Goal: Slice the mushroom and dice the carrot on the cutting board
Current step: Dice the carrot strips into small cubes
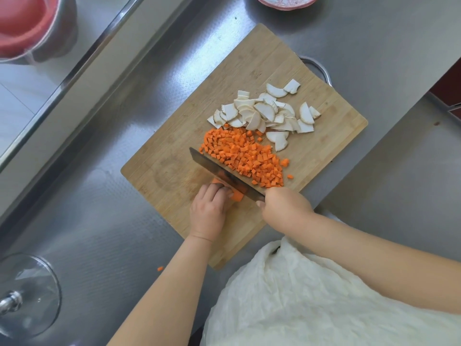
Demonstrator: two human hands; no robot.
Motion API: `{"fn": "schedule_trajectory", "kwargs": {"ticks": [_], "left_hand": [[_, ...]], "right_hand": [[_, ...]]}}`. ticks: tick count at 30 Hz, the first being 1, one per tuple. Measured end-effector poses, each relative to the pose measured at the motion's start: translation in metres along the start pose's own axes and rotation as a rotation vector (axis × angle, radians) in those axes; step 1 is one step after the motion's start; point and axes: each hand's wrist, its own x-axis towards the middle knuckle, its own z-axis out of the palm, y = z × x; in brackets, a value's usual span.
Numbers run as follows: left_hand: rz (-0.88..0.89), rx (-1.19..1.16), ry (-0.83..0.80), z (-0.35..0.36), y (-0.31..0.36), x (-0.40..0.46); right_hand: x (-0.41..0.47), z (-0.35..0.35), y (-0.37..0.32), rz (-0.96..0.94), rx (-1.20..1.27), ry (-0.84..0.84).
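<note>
A wooden cutting board (262, 71) lies at an angle on the steel counter. White mushroom slices (269, 113) are piled toward its far right part. Just in front of them spreads a heap of small orange carrot dice (245, 156). My left hand (209, 208) holds down the remaining carrot strips (237, 196) with curled fingers near the board's front edge. My right hand (284, 204) grips the handle of a cleaver (219, 171), whose blade stands on the strips right beside my left fingertips.
A red basin (27, 23) sits in the sink at the top left. A glass lid (27, 295) lies at the bottom left, a patterned bowl (287, 1) at the top edge. One stray carrot dice (160, 268) lies on the counter (124, 108). A metal ring (316, 67) shows beside the board.
</note>
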Motion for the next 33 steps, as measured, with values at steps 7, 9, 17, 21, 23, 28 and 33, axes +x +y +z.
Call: {"fn": "schedule_trajectory", "kwargs": {"ticks": [7,9,17,21,23,28,33], "left_hand": [[-0.008,0.010,0.010,-0.003,0.003,-0.001],[-0.008,-0.002,0.036,-0.003,0.005,-0.001],[0.004,-0.010,0.082,-0.003,0.005,0.000],[0.010,-0.012,0.083,-0.001,0.001,-0.003],[0.013,-0.021,0.090,0.001,-0.001,-0.004],[0.002,-0.030,0.087,0.003,-0.002,-0.007],[0.015,-0.057,0.076,0.004,-0.004,-0.005]], "right_hand": [[-0.020,-0.002,-0.003,-0.116,-0.078,0.102],[-0.023,-0.002,-0.005,-0.115,-0.112,0.114],[-0.025,-0.003,-0.009,-0.106,-0.142,0.069],[-0.028,-0.008,-0.011,-0.110,-0.167,0.056],[-0.029,-0.010,-0.012,-0.109,-0.172,0.046],[-0.028,-0.011,-0.016,-0.066,-0.175,-0.004],[-0.017,-0.012,-0.024,0.018,-0.136,-0.050]]}}
